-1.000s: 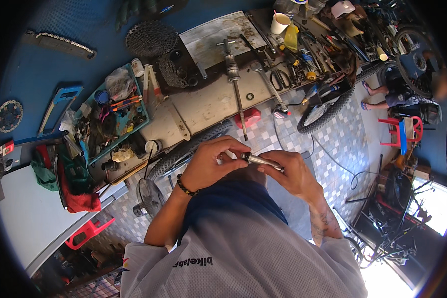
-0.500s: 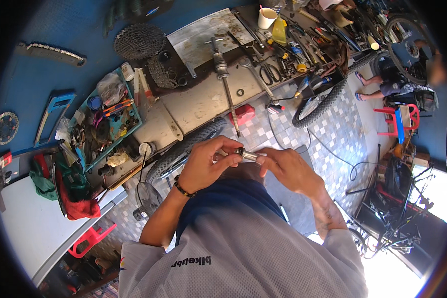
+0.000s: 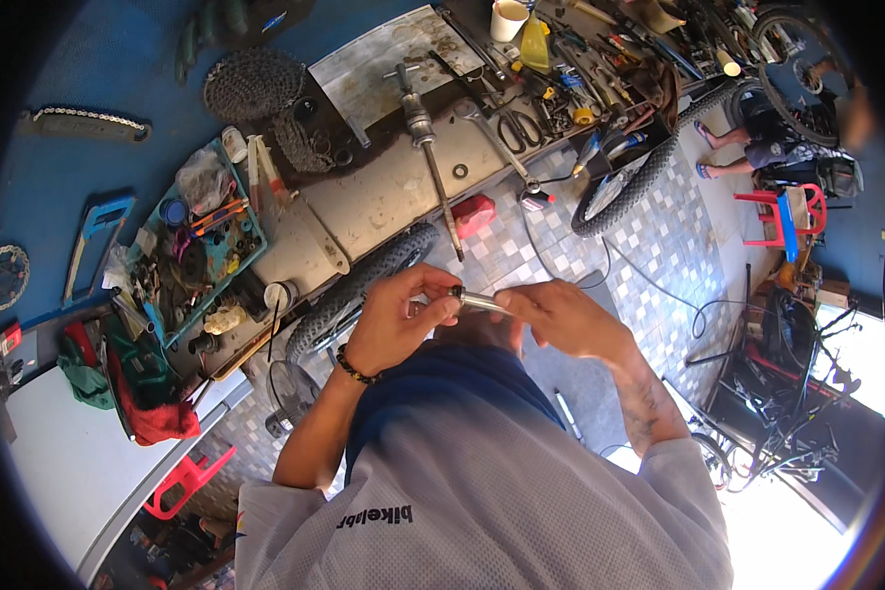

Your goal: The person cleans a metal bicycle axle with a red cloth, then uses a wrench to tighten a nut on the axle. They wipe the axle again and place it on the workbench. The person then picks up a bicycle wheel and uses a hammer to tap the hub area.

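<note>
A silver metal tube (image 3: 478, 300) with a dark end lies across between my two hands, above my lap. My left hand (image 3: 400, 317), with a beaded bracelet at its wrist, pinches the dark end between thumb and fingers. The other end is gripped by the fingers of my right hand (image 3: 572, 321), which cover it. Beyond the hands, a long T-handled metal tool (image 3: 420, 128) with a thick middle rests on the workbench (image 3: 383, 202), its tip jutting over the edge. Beside it are a small dark ring (image 3: 460, 171) and a long wrench (image 3: 499, 143).
A teal tray (image 3: 249, 254) full of small parts stands on the bench's left. Scissors (image 3: 518, 130) and many hand tools crowd its right. Bicycle wheels (image 3: 624, 192) lean at the bench edge. A person's legs (image 3: 723, 152) and a red chair (image 3: 811, 211) are at far right.
The view has shifted, so bench and tools appear farther left and up. My hands have moved slightly left in view, and more of the silver tube shows between them.
</note>
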Demonstrator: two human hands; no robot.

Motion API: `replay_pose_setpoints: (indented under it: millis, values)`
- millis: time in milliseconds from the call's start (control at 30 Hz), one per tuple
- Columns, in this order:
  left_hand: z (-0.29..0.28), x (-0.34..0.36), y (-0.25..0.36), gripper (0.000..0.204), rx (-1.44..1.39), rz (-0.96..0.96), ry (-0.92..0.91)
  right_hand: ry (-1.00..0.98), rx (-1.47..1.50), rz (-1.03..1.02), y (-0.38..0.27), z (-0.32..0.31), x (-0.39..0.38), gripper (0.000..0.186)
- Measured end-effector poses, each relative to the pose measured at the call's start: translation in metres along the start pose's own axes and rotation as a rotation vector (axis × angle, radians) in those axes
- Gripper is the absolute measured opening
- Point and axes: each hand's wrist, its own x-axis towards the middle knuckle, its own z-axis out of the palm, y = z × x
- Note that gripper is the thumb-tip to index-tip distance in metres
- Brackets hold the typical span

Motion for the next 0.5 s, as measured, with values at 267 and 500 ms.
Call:
replay_pose_setpoints:
  millis: [267, 500]
  values:
    - [-0.004, -0.001, -0.006, 0.022, -0.087, -0.059, 0.064, 0.515, -0.349, -0.533, 0.016, 0.020, 0.004, 0.033]
    - [-0.023, -0.005, -0.005, 0.021, -0.109, -0.042, 0.083, -0.202, 0.651, 0.226, 0.047, -0.017, 0.003, 0.026]
